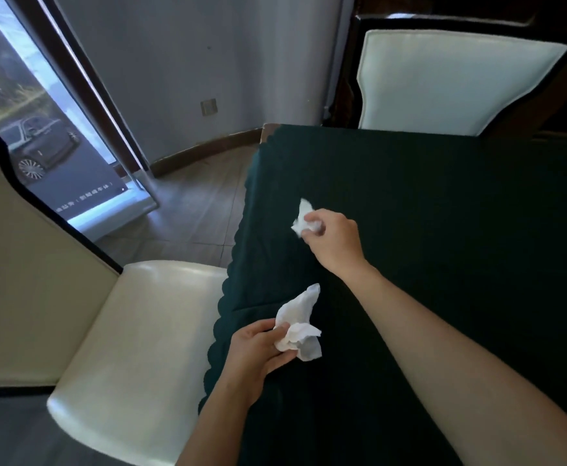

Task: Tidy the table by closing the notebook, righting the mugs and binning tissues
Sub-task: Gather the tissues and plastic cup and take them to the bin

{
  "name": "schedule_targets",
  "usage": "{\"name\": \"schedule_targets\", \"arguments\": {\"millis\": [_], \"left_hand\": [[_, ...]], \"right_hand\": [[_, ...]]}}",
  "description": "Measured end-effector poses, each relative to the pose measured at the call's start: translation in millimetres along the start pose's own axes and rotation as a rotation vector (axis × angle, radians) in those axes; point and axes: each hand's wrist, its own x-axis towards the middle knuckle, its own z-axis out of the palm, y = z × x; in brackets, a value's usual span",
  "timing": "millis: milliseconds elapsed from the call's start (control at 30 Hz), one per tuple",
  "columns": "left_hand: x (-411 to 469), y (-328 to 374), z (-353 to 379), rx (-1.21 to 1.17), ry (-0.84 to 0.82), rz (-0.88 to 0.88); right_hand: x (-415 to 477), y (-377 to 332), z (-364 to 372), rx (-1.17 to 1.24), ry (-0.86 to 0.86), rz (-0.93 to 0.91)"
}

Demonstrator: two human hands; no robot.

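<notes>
Left hand [258, 348] low at the near left edge of the counter [443, 203], fingers [280, 329] closed around a crumpled white tissue [300, 326]: creased and bunched, one loose corner sticking up and away, a folded wad bulging out to the right of the grip. Right hand [334, 240] farther out over the dark green cloth [410, 297], arm reaching across from the lower right, fingertips pinched shut on a second tissue [304, 216], smaller and tightly balled, with a thin flap pointing upward. Both tissues bright white against the cloth, well apart, each lifted in its own hand; contact with the cloth beneath impossible to judge. Scalloped hem of the cloth hanging over the counter's left side. Cream padded chair [131, 348] just beside that edge on the left, another pale-backed chair [450, 82] at the far end. Wooden floor [194, 203] beyond.
</notes>
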Motion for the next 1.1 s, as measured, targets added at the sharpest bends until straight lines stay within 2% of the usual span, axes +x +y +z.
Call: {"name": "schedule_targets", "arguments": {"millis": [100,200,267,333,433,533,667,933,1100], "left_hand": [[-15,4,11,0.003,0.09,0.035],[-42,8,24,0.002,0.111,0.084],[-67,17,35,-0.001,0.111,0.118],[-94,25,46,0.004,0.11,0.165],[-145,35,70,-0.008,0.096,0.224],[-193,35,89,0.01,0.049,0.265],[-248,25,104,-0.005,0.028,0.32],[-327,-5,136,-0.08,-0.186,0.357],[-359,-28,173,-0.042,-0.38,0.323]], "right_hand": [[-42,-8,-31,0.222,-0.031,-0.004],[-93,-9,-65,0.405,-0.208,0.038],[-126,-10,-88,0.463,-0.286,0.056],[-150,-10,-103,0.435,-0.295,0.057],[-184,-20,-125,0.221,-0.157,-0.083],[-218,-33,-138,0.166,0.012,-0.295],[-261,-44,-151,0.152,0.02,-0.484],[-341,-43,-220,0.093,0.022,-0.485],[-404,-27,-269,0.141,0.164,-0.379]]}}
